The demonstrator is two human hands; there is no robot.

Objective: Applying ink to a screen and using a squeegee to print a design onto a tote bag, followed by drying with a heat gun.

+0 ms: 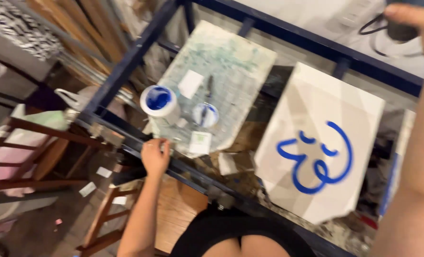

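My left hand [154,156] rests with curled fingers on the dark blue metal frame [126,62] at the near edge of a paint-stained board [231,66]. Just beyond the hand stand a white cup of blue paint [159,101] and a small dish with blue paint [205,114]. My right hand [419,26] is raised at the top right, gripping a dark tool [402,32] with a black cord. Between the arms lies a white panel [316,100] bearing a curly blue painted line drawing [316,162].
A wooden stool [121,214] stands below my left arm. Wooden chairs [35,152] and planks [78,24] crowd the left side. Paper scraps [87,189] lie on the floor. A small white card [191,84] and a thin dark tool [209,88] lie on the stained board.
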